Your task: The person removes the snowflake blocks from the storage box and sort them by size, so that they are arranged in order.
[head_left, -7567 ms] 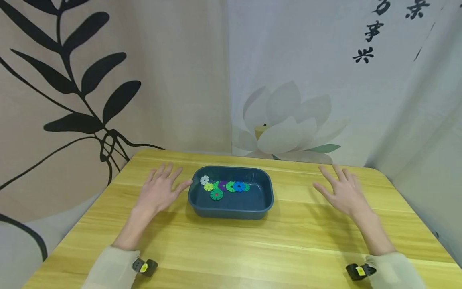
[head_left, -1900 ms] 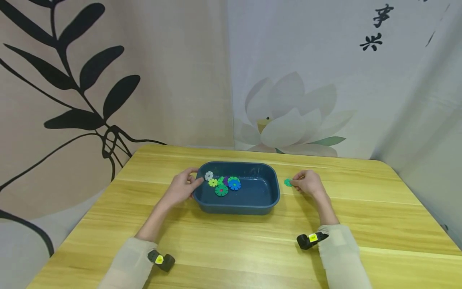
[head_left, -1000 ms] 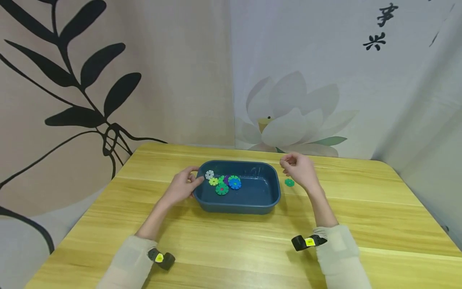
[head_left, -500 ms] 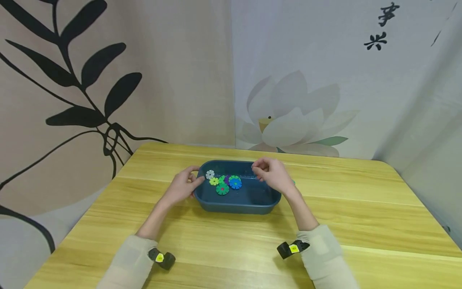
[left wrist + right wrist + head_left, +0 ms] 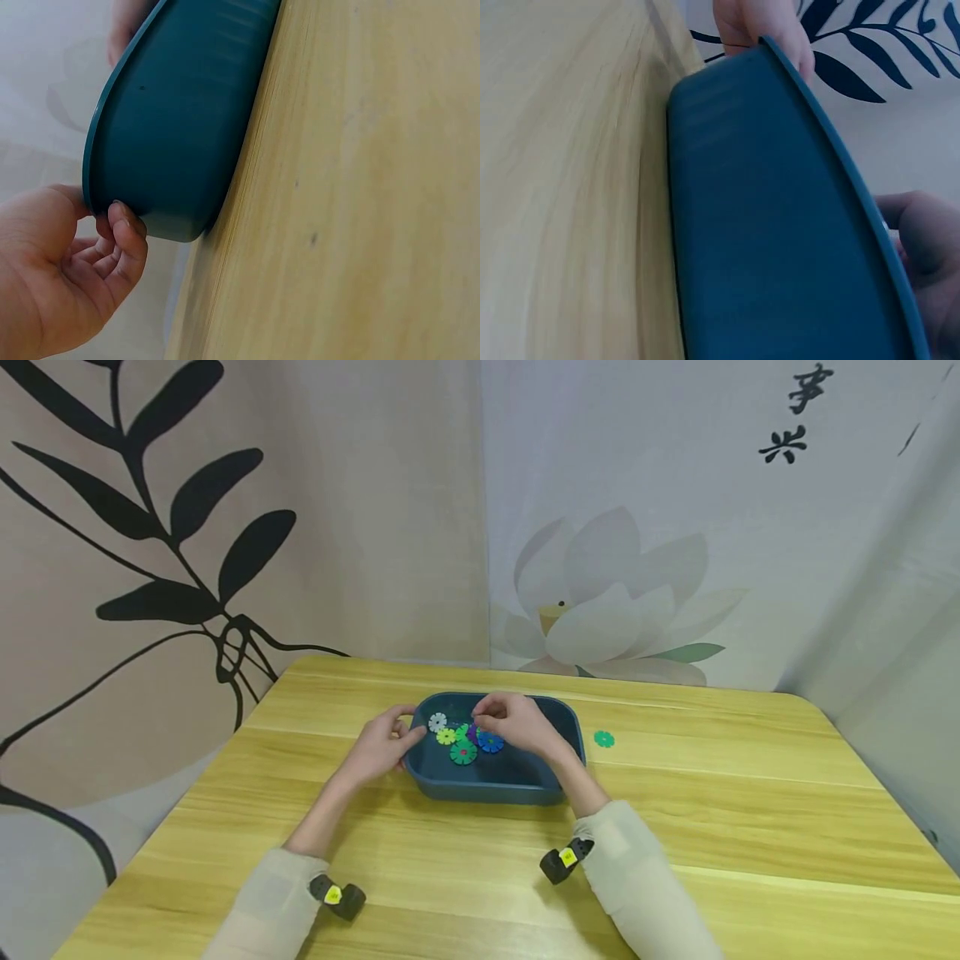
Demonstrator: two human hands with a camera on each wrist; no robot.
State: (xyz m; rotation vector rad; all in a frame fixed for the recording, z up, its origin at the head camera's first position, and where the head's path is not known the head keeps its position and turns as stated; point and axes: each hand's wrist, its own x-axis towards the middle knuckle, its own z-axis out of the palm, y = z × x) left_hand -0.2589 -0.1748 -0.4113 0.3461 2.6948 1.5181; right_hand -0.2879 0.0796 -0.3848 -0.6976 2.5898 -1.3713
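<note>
A dark blue plastic basin (image 5: 487, 793) stands on the table, with several notched snowflake building discs at its left and middle: white (image 5: 437, 722), yellow (image 5: 446, 737), green with a red centre (image 5: 463, 752), blue (image 5: 491, 742) and others. My left hand (image 5: 377, 747) grips the basin's left rim, thumb over the edge and fingers curled beneath it, as the left wrist view shows (image 5: 67, 270). My right hand (image 5: 517, 724) reaches over the basin, its bent fingertips above the purple and blue discs. Whether they pinch a disc is hidden. One green disc (image 5: 603, 739) lies on the table right of the basin.
The light wooden table (image 5: 750, 810) extends around the basin on every side. A curtain printed with dark leaves and a pale lotus (image 5: 600, 602) hangs behind its far edge. Both wrists carry small black cameras (image 5: 566, 858).
Since the earlier frames, my right hand set one green disc on the table, let it go and moved left over the basin. My left hand came to the rim and has stayed there.
</note>
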